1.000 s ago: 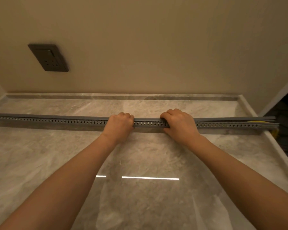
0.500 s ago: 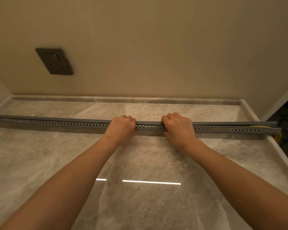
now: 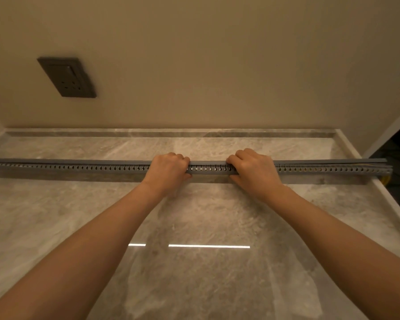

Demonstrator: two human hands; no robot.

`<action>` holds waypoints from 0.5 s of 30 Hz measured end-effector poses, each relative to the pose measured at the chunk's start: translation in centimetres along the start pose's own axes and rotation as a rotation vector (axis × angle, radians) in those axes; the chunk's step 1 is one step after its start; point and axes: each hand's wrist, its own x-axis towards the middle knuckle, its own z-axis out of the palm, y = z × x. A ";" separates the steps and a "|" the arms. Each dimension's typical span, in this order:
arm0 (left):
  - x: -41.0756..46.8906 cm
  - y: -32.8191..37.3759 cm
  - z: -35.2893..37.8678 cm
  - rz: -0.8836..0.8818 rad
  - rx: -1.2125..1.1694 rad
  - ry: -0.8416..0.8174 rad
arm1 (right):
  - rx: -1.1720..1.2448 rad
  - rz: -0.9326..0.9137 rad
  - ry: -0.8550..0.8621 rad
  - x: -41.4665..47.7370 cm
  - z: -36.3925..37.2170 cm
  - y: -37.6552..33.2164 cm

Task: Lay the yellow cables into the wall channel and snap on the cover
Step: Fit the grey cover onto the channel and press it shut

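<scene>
Head view. A long grey channel (image 3: 90,168) with a row of slots along its near side is lying flat across the marble bench (image 3: 194,227), running from the left edge of the picture to the bench's right rim. The cover (image 3: 102,161), a flat grey strip, is sitting along its top. The left hand (image 3: 168,172) and the right hand (image 3: 255,172) are gripping the channel near its middle, a short stretch of slots showing between them; on each, the fingers are curling over the top and the thumb is pressing the near side. The yellow cables (image 3: 385,179) are showing only at the channel's right end, hanging past the bench rim. A dark socket plate (image 3: 67,77) is sitting on the beige wall (image 3: 217,65) behind.
</scene>
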 end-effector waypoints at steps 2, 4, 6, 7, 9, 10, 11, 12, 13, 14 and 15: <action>0.0 -0.1 -0.1 0.006 -0.001 0.005 | 0.013 -0.023 0.019 -0.1 0.0 0.1; 0.0 -0.2 -0.1 0.011 -0.005 0.015 | 0.059 -0.037 0.011 0.0 0.1 0.4; -0.1 -0.3 0.0 0.016 -0.008 0.025 | 0.170 0.001 -0.018 0.5 0.2 0.8; -0.1 -0.4 0.0 0.018 -0.009 0.026 | 0.243 0.040 -0.043 0.9 0.3 1.1; -0.1 -0.4 0.0 0.018 -0.013 0.026 | 0.330 0.084 -0.152 1.8 0.3 1.6; 0.0 -0.4 0.0 0.017 -0.016 0.026 | 0.332 0.067 -0.230 2.2 0.3 1.8; 0.0 -0.4 0.1 0.016 -0.019 0.028 | 0.321 0.033 -0.302 2.5 0.3 1.9; -0.1 -0.4 0.2 0.013 -0.022 0.033 | 0.309 -0.006 -0.351 2.8 0.5 1.8; -0.1 -0.5 0.2 0.011 -0.027 0.040 | 0.290 -0.044 -0.372 2.9 0.6 1.7; -0.2 -0.5 0.2 0.008 -0.034 0.048 | 0.255 -0.081 -0.377 3.1 0.7 1.7; -0.2 -0.5 0.2 0.004 -0.047 0.054 | 0.205 -0.117 -0.374 3.2 0.9 1.5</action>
